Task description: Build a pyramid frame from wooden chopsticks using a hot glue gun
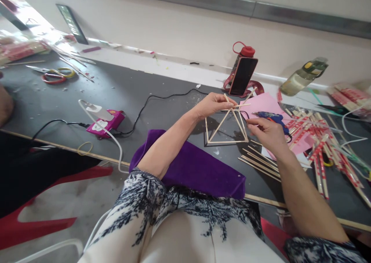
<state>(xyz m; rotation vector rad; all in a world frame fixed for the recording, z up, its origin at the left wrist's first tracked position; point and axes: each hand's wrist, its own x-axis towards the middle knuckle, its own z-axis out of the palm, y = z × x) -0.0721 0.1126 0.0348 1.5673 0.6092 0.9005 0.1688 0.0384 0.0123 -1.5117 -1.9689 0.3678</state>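
Note:
My left hand (213, 105) is closed in a pinch at the top of a frame of thin wooden sticks (227, 142), where several sticks cross. The frame stands on the dark table, with slanting sticks meeting above a squarish base. Just right of the frame is my right hand (268, 134), its thumb and fingers drawn together; whatever they hold, if anything, is too small to make out. Behind that hand a blue glue gun (271, 118) lies on pink paper (265, 102). Several loose wooden sticks (257, 162) lie below, partly covered by my right forearm.
A purple cloth (199, 170) lies at the table's front edge. At left are a magenta power strip (108, 125) with cords and scissors (56, 76). A phone (243, 75) leans on a red-capped bottle (247, 51). Red-and-white wrapped sticks (321, 135) are piled right, near another bottle (303, 77).

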